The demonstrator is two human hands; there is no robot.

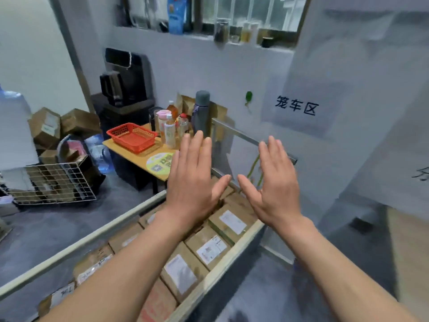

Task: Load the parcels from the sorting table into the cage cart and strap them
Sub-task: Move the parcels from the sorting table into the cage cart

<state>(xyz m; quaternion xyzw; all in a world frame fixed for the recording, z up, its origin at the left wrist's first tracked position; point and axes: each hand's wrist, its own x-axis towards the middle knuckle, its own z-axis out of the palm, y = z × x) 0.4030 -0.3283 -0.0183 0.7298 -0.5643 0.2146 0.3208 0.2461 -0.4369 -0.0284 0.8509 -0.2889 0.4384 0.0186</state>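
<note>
The cage cart (92, 238) runs from lower left to centre, its pale metal rails framing several brown cardboard parcels (210, 248) with white labels, packed flat inside. My left hand (193, 180) is held flat over the far end of the cart, palm down, fingers together and stretched out, holding nothing. My right hand (274, 182) hovers beside it in the same flat pose, thumbs nearly meeting. Both hands are above the parcels; I cannot tell whether they touch them. No strap is visible.
A small wooden table (130, 151) beyond the cart carries a red basket (132, 137), bottles and a grey flask (201, 110). Loose boxes (62, 126) and a wire grid panel (53, 184) lie at the left. A white wall with a sign (296, 108) stands at the right.
</note>
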